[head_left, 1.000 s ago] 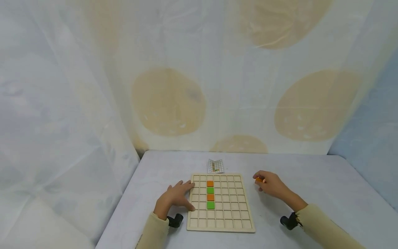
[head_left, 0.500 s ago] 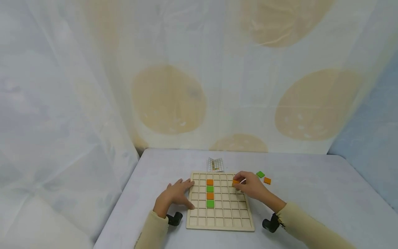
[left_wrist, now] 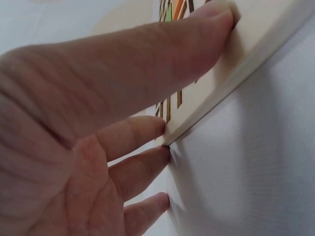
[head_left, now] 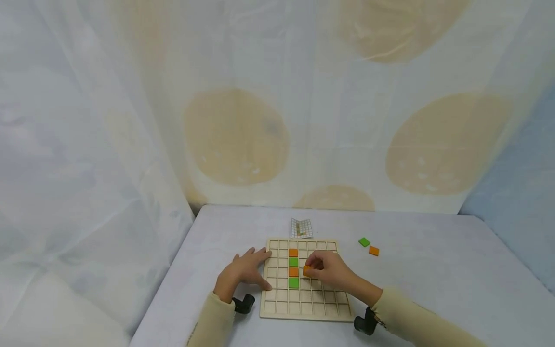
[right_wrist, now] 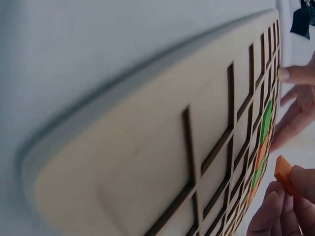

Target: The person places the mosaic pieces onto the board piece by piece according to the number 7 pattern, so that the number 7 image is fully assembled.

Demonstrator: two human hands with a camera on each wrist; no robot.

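My right hand pinches an orange tile between thumb and fingertips, tilted on edge over the wooden grid board, just right of the board's column of four seated tiles. That column runs from the far edge toward me: orange, green, orange, green. In the right wrist view the held tile stands clear above the cells, its corner poking out past my fingertips.

My left hand lies spread and relaxed against the board's left edge, thumb on top of the frame, the other fingers straight on the desk and touching the side.

Beyond the board's far edge lies a small pattern card. Right of the board, well apart from it, a loose green tile and a loose orange tile sit just beside each other.
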